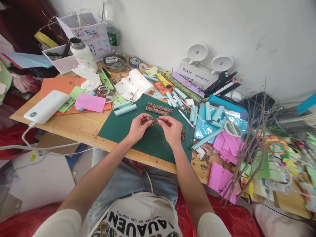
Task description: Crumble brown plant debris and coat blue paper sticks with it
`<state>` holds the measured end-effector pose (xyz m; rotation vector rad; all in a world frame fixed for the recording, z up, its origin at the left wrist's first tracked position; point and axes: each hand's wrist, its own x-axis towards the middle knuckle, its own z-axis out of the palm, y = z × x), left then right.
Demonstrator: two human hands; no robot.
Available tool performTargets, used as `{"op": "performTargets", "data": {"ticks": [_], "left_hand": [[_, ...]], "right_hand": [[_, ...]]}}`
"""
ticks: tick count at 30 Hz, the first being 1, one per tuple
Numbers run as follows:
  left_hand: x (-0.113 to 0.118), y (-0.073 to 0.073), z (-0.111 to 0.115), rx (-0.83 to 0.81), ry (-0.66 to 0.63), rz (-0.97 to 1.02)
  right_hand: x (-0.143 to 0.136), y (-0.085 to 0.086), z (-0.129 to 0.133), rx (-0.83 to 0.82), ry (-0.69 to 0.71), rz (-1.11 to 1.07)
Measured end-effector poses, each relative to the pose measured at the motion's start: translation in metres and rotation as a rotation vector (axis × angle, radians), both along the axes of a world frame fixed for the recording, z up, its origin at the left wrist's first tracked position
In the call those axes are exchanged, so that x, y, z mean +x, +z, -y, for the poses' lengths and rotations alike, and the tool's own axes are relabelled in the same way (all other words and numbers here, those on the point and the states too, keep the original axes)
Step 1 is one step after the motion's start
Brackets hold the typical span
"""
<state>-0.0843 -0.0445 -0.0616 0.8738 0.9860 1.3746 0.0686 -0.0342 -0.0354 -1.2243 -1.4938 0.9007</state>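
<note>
My left hand (138, 128) and my right hand (171, 129) meet above a dark green sheet (148, 146). Their fingertips pinch a small brown, crumbly piece (153, 120) that looks like dried plant matter or bark; the fingers cover both of its ends. Just beyond them, two rough brown rolls (159, 109) lie side by side on the sheet. Part of another brown roll (183, 135) shows beside my right hand. Light blue paper tubes (125, 110) rest past my left hand, and a thin white stick (186, 119) lies to the right of the rolls.
A white power bank (46, 107) with a cable sits on the wooden table's left side. Farther back stand a white bottle (83, 54) and a router (195, 74). On the right are scissors (232, 127), pink paper (228, 146) and upright dry twigs (256, 144). Brown crumbs are scattered about.
</note>
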Motion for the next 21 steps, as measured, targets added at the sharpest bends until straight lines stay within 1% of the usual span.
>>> {"op": "performTargets", "data": {"ticks": [2, 3, 8, 11, 15, 18, 21], "left_hand": [[0.0, 0.001, 0.001, -0.01, -0.001, 0.01], [-0.001, 0.001, 0.002, -0.016, -0.005, 0.012], [-0.001, 0.002, 0.002, -0.017, -0.002, -0.026], [0.001, 0.004, 0.001, -0.006, -0.04, -0.081], [0.011, 0.01, -0.004, 0.024, -0.095, -0.151], [0.026, 0.014, -0.01, 0.049, -0.152, -0.148], [0.04, 0.013, -0.014, 0.058, -0.179, -0.092]], "right_hand": [[0.004, 0.001, -0.001, -0.038, -0.019, -0.049], [0.007, 0.002, -0.001, -0.038, -0.023, -0.032], [0.03, 0.017, 0.0, -0.005, 0.007, 0.262], [0.047, 0.024, -0.003, 0.004, 0.034, 0.315], [0.059, 0.024, -0.007, -0.041, -0.006, 0.262], [0.057, 0.022, -0.007, -0.078, -0.005, 0.144], [0.051, 0.022, -0.005, -0.102, 0.007, 0.057]]}}
